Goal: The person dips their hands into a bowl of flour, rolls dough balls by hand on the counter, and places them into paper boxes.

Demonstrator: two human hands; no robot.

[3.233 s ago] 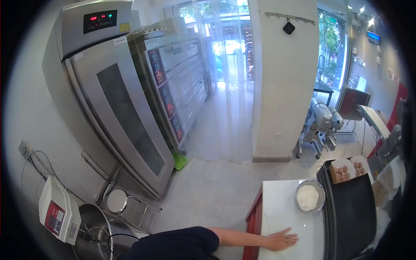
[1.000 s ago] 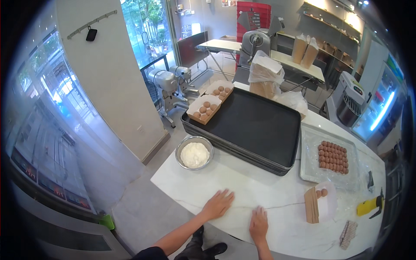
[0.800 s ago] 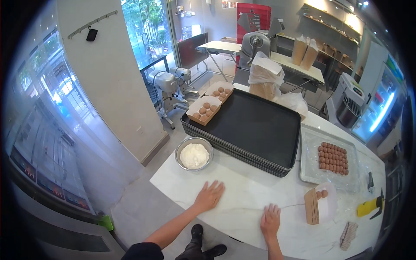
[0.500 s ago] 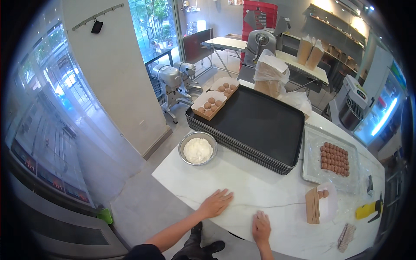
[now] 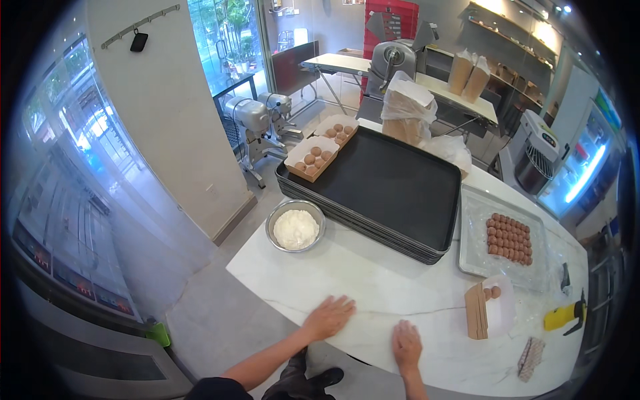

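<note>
My left hand (image 5: 330,318) lies palm down at the near edge of the white marble-look table (image 5: 373,287), fingers stretched out and holding nothing visible. To its right, my right hand (image 5: 407,345) rests palm down on the same surface, its fingers slightly bent; whatever lies under the palm is hidden. Beyond the left hand stands a metal bowl (image 5: 270,235) of white powder (image 5: 296,230). Right of my right hand is a brown paper box (image 5: 476,312) with a white inside, and a few brown balls (image 5: 492,293) show in it.
A stack of black baking trays (image 5: 373,180) fills the table's far side, with two paper boxes (image 5: 310,170) of brown balls on its corner. A metal tray (image 5: 470,257) at right carries rows of brown balls (image 5: 509,239). A yellow spray bottle (image 5: 561,317) and a patterned cloth (image 5: 531,360) lie nearby.
The whole view has shifted slightly, so the table's things appear a little farther left. Against the table, both hands have moved slightly to the right.
</note>
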